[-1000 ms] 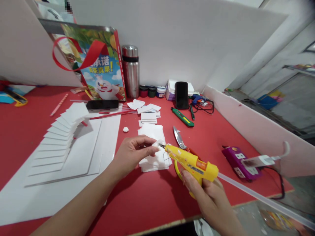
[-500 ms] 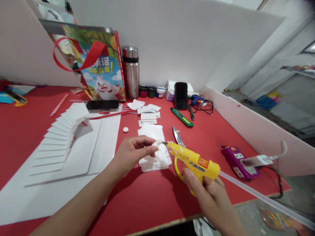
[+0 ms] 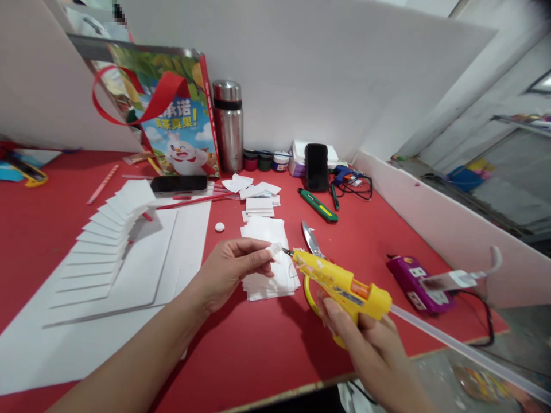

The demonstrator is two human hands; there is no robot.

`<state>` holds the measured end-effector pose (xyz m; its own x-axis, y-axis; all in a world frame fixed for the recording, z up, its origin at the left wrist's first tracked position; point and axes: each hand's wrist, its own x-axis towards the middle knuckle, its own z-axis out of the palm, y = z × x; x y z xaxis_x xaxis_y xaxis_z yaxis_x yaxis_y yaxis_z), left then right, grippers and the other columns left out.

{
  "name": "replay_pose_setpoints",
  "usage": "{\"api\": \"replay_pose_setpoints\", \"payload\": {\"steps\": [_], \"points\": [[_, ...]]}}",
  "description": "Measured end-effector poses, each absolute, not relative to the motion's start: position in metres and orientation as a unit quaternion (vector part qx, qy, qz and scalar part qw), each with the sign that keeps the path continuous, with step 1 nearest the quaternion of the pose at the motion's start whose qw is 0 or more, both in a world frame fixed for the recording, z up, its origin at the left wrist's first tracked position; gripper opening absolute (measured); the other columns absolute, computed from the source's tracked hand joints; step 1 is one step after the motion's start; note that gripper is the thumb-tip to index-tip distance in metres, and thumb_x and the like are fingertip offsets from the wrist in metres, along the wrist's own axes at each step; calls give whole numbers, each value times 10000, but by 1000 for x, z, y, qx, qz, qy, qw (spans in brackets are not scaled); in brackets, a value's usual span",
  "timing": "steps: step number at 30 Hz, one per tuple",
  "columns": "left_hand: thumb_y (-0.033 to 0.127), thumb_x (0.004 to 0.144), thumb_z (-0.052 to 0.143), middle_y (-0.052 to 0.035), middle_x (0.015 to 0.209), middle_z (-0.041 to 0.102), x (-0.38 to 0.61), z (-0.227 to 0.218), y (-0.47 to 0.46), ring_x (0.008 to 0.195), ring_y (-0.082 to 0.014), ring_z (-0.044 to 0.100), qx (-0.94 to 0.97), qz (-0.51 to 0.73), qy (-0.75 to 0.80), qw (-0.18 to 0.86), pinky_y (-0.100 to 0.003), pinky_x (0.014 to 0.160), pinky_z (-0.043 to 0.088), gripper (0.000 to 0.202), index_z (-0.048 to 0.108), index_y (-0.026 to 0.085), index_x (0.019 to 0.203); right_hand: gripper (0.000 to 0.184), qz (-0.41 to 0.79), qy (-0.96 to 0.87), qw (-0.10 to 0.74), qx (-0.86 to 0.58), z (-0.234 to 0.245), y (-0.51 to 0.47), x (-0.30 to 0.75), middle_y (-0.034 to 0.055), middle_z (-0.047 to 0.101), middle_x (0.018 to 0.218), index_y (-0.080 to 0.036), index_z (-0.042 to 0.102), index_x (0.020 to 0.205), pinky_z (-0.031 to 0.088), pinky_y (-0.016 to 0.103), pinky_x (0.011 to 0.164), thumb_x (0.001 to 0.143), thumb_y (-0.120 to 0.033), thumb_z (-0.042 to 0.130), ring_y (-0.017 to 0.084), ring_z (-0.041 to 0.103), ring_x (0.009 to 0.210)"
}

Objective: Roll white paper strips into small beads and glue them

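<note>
Between the thumb and fingers of my left hand (image 3: 235,267) is a small crumpled piece of white tissue (image 3: 274,250). My right hand (image 3: 365,338) is wrapped round the handle of a yellow hot glue gun (image 3: 336,278), whose nozzle points left and comes close to the tissue; I cannot tell if they touch. A long clear glue stick (image 3: 451,344) sticks out of the gun's back. Under my left fingers lies a stack of white tissue sheets (image 3: 262,289). Scissors (image 3: 312,238) with a yellow handle lie partly hidden behind the gun.
A fanned white stair model (image 3: 92,244) stands on white board at left. Farther back are a printed gift bag (image 3: 176,126), a steel flask (image 3: 229,132), a phone (image 3: 179,183) and a green cutter (image 3: 318,205). At right lies a purple box (image 3: 415,281).
My right hand and the glue gun have shifted slightly right and down. The left fingers have turned a little, so more of the tissue shows.
</note>
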<state>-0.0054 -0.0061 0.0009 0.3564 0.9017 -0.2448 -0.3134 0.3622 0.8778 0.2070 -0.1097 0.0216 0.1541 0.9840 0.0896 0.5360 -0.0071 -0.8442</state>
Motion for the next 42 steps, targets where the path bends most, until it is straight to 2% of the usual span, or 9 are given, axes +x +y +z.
{"api": "replay_pose_setpoints", "payload": {"steps": [8, 17, 24, 30, 38, 42], "points": [[296, 663, 890, -35, 712, 732, -6, 2, -3, 628, -119, 670, 325, 428, 378, 753, -257, 687, 558, 284, 790, 133, 874, 364, 294, -586, 386, -648, 21, -112, 204, 53, 715, 683, -198, 742, 749, 572, 292, 732, 910, -481, 579, 200, 669, 641], [312, 690, 873, -38, 655, 729, -6, 4, -6, 593, -124, 676, 349, 404, 357, 767, -236, 656, 526, 251, 780, 131, 836, 363, 282, -609, 380, -636, 20, -108, 205, 38, 686, 621, -187, 732, 737, 570, 286, 688, 922, -456, 574, 188, 644, 585], [317, 692, 871, -39, 657, 731, -7, 4, -6, 600, -138, 674, 353, 398, 358, 767, -264, 669, 514, 249, 771, 137, 832, 373, 270, -620, 368, -638, 22, -108, 205, 46, 696, 637, -193, 702, 711, 574, 295, 686, 938, -451, 557, 200, 650, 606], [303, 711, 862, -38, 668, 742, -6, 3, -8, 614, -127, 680, 368, 409, 370, 749, -244, 682, 496, 229, 776, 143, 852, 360, 278, -640, 363, -617, 21, -107, 206, 30, 650, 616, -196, 660, 694, 553, 262, 610, 951, -419, 543, 172, 614, 561], [298, 725, 852, -33, 676, 737, -7, 2, -6, 623, -126, 675, 381, 398, 365, 750, -250, 696, 497, 216, 773, 144, 856, 355, 265, -638, 366, -623, 23, -109, 206, 43, 682, 651, -190, 690, 714, 565, 266, 657, 943, -425, 554, 185, 648, 610], [325, 723, 850, -47, 677, 738, -8, 1, -7, 636, -142, 671, 400, 385, 374, 743, -272, 704, 505, 251, 765, 140, 870, 384, 259, -624, 361, -642, 23, -108, 206, 27, 638, 560, -193, 714, 695, 559, 272, 606, 933, -454, 566, 195, 632, 567]]}}
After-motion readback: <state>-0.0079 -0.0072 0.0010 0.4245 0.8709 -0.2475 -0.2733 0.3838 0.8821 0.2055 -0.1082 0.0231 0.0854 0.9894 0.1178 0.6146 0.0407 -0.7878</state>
